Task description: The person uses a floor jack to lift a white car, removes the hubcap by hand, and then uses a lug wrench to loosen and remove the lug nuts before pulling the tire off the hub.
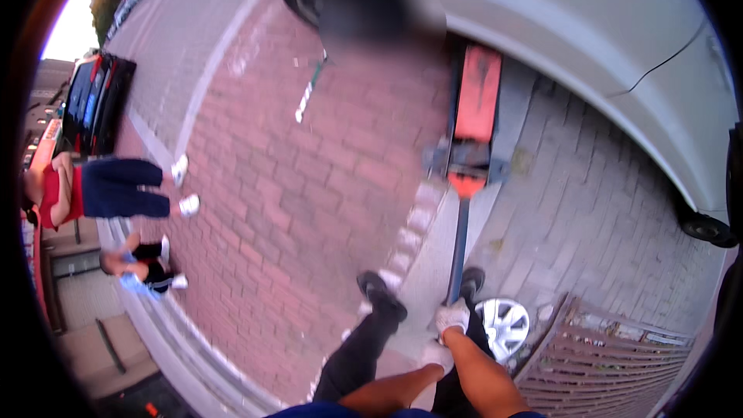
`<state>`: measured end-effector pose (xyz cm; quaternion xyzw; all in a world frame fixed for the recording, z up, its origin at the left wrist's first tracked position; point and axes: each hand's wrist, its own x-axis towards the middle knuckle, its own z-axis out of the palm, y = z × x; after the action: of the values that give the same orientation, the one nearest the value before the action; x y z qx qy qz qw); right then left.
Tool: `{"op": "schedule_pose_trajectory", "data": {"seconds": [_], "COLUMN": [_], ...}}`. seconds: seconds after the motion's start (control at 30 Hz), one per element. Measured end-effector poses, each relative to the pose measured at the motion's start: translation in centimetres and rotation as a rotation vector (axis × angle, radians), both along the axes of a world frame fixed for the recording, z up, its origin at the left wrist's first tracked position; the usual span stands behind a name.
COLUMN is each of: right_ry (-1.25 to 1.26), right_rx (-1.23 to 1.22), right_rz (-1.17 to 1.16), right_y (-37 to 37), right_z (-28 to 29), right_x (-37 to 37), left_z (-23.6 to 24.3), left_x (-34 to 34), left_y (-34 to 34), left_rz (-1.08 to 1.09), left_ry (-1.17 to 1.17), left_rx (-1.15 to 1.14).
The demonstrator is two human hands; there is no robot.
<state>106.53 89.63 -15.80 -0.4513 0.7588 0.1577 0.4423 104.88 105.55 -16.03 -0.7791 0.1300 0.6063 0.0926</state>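
- Left hand (436, 356), gloved: nearest the body; whether its grip holds anything, cannot tell.
- Right hand (453, 316), gloved: grip wrapped around the near end of the handle (460, 244).
- Handle: looks stiff; best held at this end, for leverage.
- Floor jack (477, 97), orange: on the paving, by the white car (557, 15); likely heavy, sturdy.

Soft daylight, glaring sky (71, 27), heavy blur beside car wheel (306, 1), fisheye-bent edges
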Motion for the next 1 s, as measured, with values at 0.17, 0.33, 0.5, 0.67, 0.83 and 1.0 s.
{"op": "schedule_pose_trajectory", "data": {"seconds": [0.17, 0.33, 0.5, 0.67, 0.83, 1.0], "right_ry": [0.049, -0.012, -0.056, 0.005, -0.159, -0.479], "right_rx": [-0.03, -0.096, -0.035, -0.003, 0.211, 0.126], "right_rz": [0.053, -0.09, -0.192, -0.131, -0.008, -0.347], "right_y": [9.4, 9.7, 9.0, 9.5, -4.7, -22.3], "right_z": [-10.6, -20.4, -21.9, -13.1, 6.3, 23.3], "right_x": [-2.5, 0.2, 1.5, 1.2, 2.8, 4.9], "left_z": [-12.3, -21.7, -23.6, -11.4, 6.2, 24.3], "left_x": [-3.0, -0.7, 1.0, 3.6, 14.0, 34.6], "left_y": [7.8, 8.6, 7.6, 6.1, 0.9, -8.4], "left_rz": [0.068, 0.097, 0.107, 0.13, 0.223, 0.596], "left_ry": [0.061, 0.004, 0.001, 0.218, 0.778, 0.426], "left_rx": [-0.048, -0.105, -0.131, -0.144, -0.609, -0.545]}}
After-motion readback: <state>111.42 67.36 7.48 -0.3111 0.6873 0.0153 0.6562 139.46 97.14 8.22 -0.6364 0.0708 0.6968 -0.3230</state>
